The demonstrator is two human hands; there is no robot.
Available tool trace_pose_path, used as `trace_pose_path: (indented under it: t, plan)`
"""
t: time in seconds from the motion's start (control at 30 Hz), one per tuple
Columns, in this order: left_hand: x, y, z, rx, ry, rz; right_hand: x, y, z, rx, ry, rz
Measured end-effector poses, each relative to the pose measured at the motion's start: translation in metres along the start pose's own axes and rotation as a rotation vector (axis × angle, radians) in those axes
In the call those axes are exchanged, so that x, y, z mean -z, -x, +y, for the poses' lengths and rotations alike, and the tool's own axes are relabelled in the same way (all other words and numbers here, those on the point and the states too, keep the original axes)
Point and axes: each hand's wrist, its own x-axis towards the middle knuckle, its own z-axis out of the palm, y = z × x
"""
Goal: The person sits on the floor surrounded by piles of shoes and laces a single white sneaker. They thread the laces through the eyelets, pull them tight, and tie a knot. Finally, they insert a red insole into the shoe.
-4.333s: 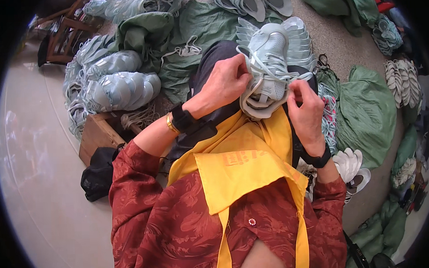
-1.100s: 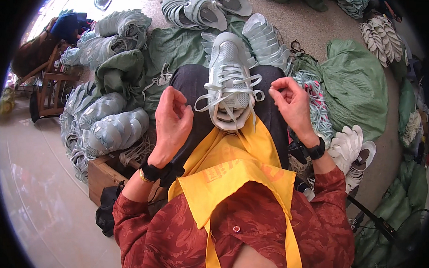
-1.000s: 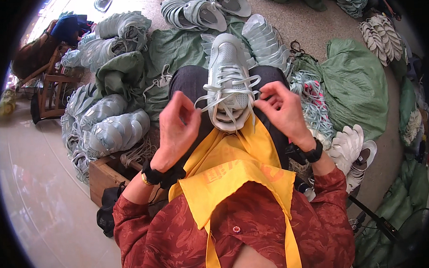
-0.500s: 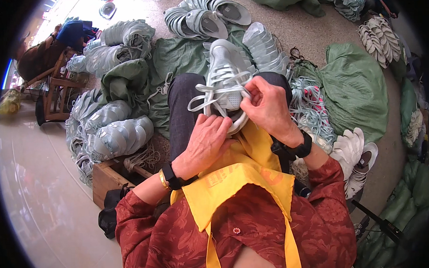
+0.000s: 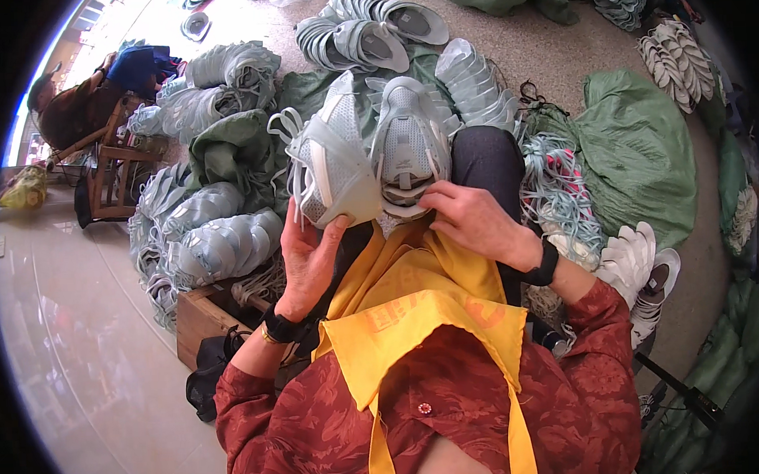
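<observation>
In my left hand [image 5: 307,260] a pale grey laced shoe upper [image 5: 335,163] is gripped by its lower edge, tilted on its side, its white laces hanging loose at the left. Beside it, over my lap, lies another shoe upper [image 5: 409,140], with no lace showing in it. My right hand [image 5: 479,221] has thumb and fingers closed on the near rim of this second upper. Part of the right fingertips is hidden at that rim.
Stacks of nested grey uppers [image 5: 217,243] lie at the left, more uppers [image 5: 372,32] ahead. A green sack [image 5: 636,157] and a tangle of pale blue laces [image 5: 553,185] are on the right. A wooden box [image 5: 200,327] stands near my left forearm.
The laced upper has moved left in my left hand and turned on its side. An upper without visible laces now shows in the middle, and my right hand has left the laces for its rim.
</observation>
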Motion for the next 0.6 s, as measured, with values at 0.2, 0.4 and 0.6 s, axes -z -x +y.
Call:
trace_pose_path:
  t: [0.2,0.4,0.6]
  plan:
    - [-0.006,-0.003,0.004,-0.006,0.0,-0.017,-0.006,-0.01,0.01,0.133,0.284,-0.117]
    - [-0.02,-0.016,0.056,-0.166,0.121,0.005,-0.001,-0.012,0.005,0.104,0.229,-0.156]
    - [-0.022,-0.053,0.114,-0.315,0.11,0.029,0.019,-0.019,-0.018,0.004,0.121,-0.092]
